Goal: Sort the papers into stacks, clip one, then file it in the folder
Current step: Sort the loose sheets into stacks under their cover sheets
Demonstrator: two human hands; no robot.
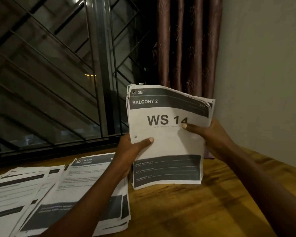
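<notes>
I hold a stack of papers (167,134) upright with both hands, its bottom edge resting on the wooden table (186,211). The top sheet reads "BALCONY 2" and "WS 14". My left hand (132,151) grips the stack's left edge, thumb across the front. My right hand (210,132) grips the right edge, thumb on the front near the "14". Two more piles lie flat on the table to the left: one headed "KITCHEN" (85,185) and a looser spread (15,194) at the far left. No clip or folder is in view.
A dark window with a metal grille (58,74) runs along the table's far edge. A brown curtain (188,43) hangs behind the held stack, with a plain wall (266,74) to the right. Bare wood shows at the table's right and front.
</notes>
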